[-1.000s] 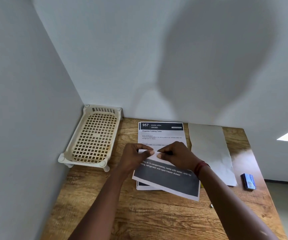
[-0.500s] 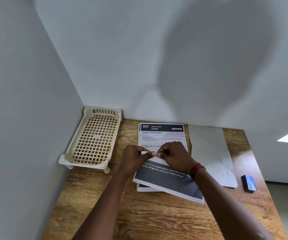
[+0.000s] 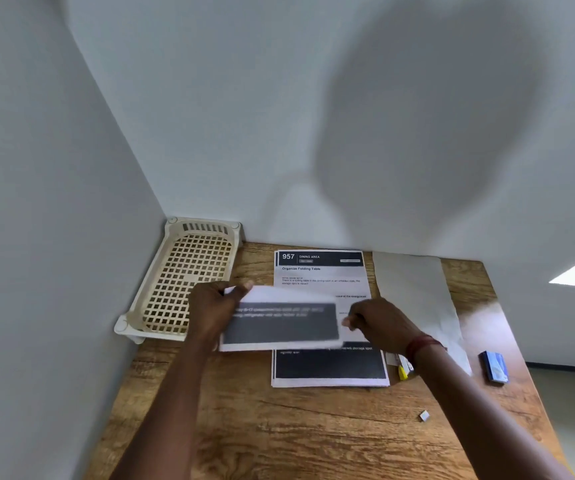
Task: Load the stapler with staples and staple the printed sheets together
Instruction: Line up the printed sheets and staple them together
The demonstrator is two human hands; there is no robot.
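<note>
My left grip (image 3: 209,308) was pinched on the sheet (image 3: 282,323), lifted just over the stack (image 3: 329,365) on the table (image 3: 313,438), my right grip (image 3: 379,323) too blurred to tell, so I judged I should line up all the edges before stapling.

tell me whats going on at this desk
A person is handling printed pages. The left hand grips one blurred sheet by its corner, above the stack on the table. The right hand is at the sheet's other end; whether it holds it is unclear. A small blue box lies to the right. Nothing is being stapled yet.
</note>
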